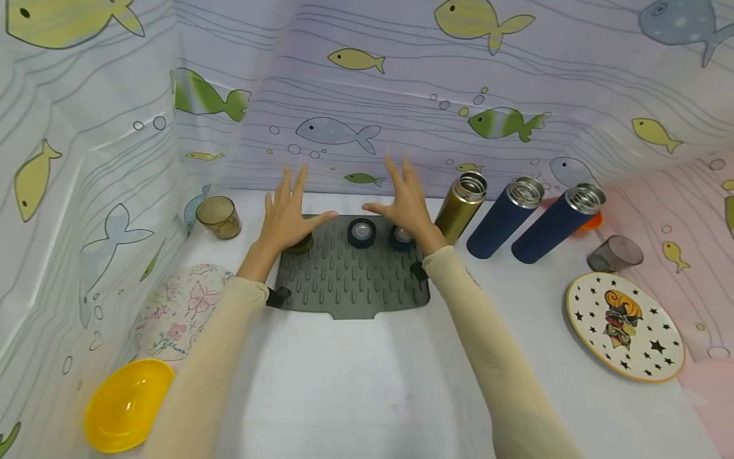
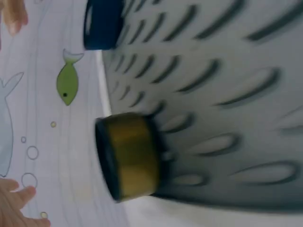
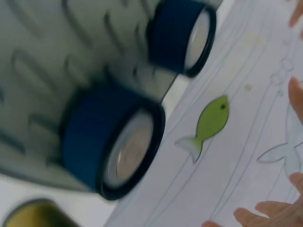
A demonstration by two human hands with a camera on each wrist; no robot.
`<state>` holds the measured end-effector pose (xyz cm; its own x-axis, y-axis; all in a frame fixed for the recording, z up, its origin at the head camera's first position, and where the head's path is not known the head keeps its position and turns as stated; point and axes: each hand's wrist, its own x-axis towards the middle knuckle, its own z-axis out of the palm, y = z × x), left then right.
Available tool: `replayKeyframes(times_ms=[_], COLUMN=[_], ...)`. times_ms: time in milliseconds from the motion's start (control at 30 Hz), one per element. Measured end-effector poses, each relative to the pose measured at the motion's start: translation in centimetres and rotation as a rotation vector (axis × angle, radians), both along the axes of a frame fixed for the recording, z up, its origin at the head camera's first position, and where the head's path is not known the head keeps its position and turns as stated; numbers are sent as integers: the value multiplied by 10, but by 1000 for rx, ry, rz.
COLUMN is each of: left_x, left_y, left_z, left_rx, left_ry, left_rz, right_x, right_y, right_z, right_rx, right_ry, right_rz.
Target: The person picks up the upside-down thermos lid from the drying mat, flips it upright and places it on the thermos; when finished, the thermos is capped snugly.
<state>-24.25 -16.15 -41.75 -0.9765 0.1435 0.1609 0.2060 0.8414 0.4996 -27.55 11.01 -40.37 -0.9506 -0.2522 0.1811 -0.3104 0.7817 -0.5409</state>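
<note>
Both hands are held up over the far part of a dark grey ribbed mat (image 1: 350, 280), fingers spread and nothing in them. My left hand (image 1: 289, 220) is near a gold lid (image 2: 132, 158), which it partly covers in the head view. Beside my right hand (image 1: 408, 207) is a navy lid (image 3: 111, 142), also partly covered in the head view. Between the hands, a second navy lid (image 1: 362, 233) sits on the mat near its back edge. Just right of the right hand stands a gold bottle (image 1: 459, 210) with its steel mouth uncovered.
Two uncapped navy bottles (image 1: 497, 226) (image 1: 550, 229) stand to the right. Past them are a tinted cup (image 1: 615, 254), an orange item (image 1: 592, 222) and a starred plate (image 1: 645, 319). On the left are an amber cup (image 1: 219, 218), a floral plate (image 1: 178, 312) and a yellow bowl (image 1: 129, 405).
</note>
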Motion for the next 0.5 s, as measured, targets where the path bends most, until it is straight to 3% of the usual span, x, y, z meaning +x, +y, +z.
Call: replayKeyframes(times_ms=[233,400,500], left_x=[24,34,37], left_y=[-4,-11,-16], left_z=[-26,-42,-50], left_rx=[80,161,175], left_ry=[48,-12,-69], left_rz=[-29,-5,18], right_x=[22,42,50], right_y=[-12,-22,-27], right_z=[-8,-8,-9], right_rx=[-280,-480,-533], right_ry=[-94,-235,-292], right_rz=[44,60,68])
